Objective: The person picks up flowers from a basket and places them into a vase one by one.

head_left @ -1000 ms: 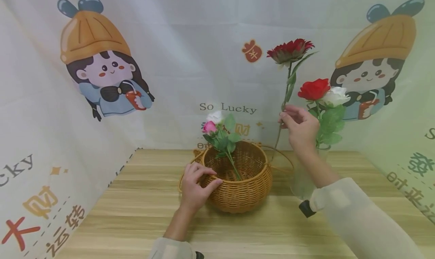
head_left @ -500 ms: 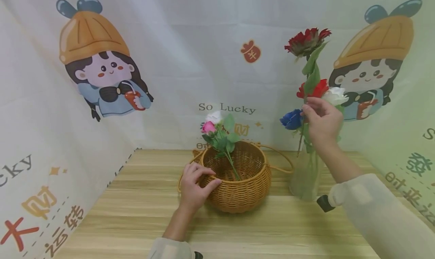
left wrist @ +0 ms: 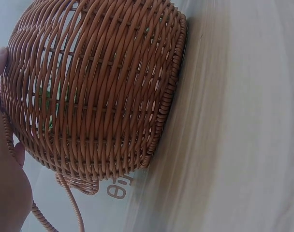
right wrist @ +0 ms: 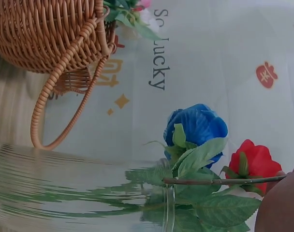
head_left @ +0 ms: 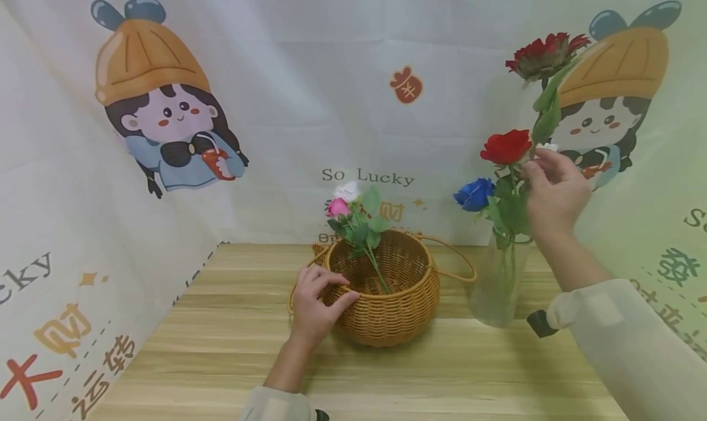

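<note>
My left hand [head_left: 317, 301] grips the near left rim of a round wicker basket [head_left: 389, 320], thumb and fingers over the edge. Inside the basket leans a stem with a pink rose [head_left: 338, 208] and a white rose [head_left: 348, 191]. My right hand [head_left: 560, 191] pinches the stem of a dark red flower [head_left: 545, 57], held upright above the glass vase [head_left: 488, 298]. In the right wrist view, the lower end of that stem [right wrist: 219, 181] overlaps the vase's mouth. A red rose [head_left: 505, 147] and a blue rose [head_left: 474, 194] stand in the vase; a white one is mostly hidden behind my hand.
The wooden table [head_left: 221, 359] carries basket and vase side by side. The basket's loop handle [head_left: 458, 261] hangs out toward the vase. A printed cloth [head_left: 287, 102] with cartoon figures hangs behind and at the sides.
My right hand has carried the dark red flower rightward from beside the basket to over the vase, uncovering the blue rose. My left hand has stayed on the basket rim.
</note>
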Tool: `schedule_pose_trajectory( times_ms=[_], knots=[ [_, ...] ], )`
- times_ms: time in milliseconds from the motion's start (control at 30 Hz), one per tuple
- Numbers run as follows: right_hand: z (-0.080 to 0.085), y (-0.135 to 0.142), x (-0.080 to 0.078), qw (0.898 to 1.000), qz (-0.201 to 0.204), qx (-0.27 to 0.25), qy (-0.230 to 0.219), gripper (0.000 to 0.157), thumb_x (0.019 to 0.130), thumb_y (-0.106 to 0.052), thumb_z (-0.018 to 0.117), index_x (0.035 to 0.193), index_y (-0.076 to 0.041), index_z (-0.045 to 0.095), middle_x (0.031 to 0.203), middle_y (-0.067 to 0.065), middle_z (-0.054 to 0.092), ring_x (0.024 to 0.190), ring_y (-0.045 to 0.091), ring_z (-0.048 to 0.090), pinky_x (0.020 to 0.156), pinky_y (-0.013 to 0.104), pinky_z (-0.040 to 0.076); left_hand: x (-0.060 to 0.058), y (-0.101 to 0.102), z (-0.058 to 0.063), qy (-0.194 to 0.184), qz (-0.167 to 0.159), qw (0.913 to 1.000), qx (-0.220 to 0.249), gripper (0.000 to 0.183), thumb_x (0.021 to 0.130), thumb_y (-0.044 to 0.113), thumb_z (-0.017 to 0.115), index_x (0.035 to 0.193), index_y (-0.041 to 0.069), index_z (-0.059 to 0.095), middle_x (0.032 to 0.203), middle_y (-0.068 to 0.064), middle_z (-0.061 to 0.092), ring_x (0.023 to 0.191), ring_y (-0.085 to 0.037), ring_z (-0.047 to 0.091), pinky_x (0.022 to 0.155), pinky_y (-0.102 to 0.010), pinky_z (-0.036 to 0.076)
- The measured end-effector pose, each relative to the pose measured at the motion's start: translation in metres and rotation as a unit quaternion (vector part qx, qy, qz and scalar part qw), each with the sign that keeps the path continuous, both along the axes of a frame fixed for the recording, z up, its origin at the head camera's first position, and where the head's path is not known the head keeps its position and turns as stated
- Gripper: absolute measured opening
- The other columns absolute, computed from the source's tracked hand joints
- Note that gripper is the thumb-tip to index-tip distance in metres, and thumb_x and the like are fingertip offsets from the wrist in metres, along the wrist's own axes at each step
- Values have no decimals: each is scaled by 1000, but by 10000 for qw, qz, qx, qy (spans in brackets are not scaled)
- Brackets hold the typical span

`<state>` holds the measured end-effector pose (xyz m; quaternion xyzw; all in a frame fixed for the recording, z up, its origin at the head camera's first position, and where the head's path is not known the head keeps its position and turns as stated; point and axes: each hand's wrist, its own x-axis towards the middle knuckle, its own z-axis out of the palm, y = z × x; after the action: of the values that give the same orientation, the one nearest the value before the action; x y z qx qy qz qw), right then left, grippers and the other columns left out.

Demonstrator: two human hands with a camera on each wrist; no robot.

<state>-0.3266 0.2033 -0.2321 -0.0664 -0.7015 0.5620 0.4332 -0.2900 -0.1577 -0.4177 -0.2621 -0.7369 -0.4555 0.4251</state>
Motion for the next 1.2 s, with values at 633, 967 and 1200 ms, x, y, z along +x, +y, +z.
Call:
schedule_pose_trajectory(
  times_ms=[633, 967, 1200],
  knots=[
    [0, 11, -8, 9725, 716, -1820, 1266, 19, 95, -4, 73, 112, -10, 80, 97, -8, 77, 73, 4, 71, 67, 13, 53, 1, 0, -1, -84, -72, 9999, 2, 22, 81, 27, 90, 88, 10, 78, 87, -1, 65, 86, -21, 48, 77, -31, 35],
    [1, 5, -7, 9663, 830, -2053, 1315, 17, 96, -7, 74, 112, -11, 79, 99, -6, 76, 80, 7, 72, 69, 13, 54, 1, 1, 2, -15, -81, 10000, 47, 22, 81, 29, 90, 88, 11, 78, 87, -2, 66, 85, -20, 47, 77, -27, 33],
    [-7, 2, -9, 9657, 819, -2191, 1130, 16, 96, -6, 73, 110, -11, 79, 98, -6, 75, 86, 8, 72, 71, 14, 54, 1, 0, 1, -49, -66, 10000, 50, 21, 81, 27, 90, 89, 12, 78, 88, -2, 66, 86, -19, 46, 76, -27, 33]
  ],
)
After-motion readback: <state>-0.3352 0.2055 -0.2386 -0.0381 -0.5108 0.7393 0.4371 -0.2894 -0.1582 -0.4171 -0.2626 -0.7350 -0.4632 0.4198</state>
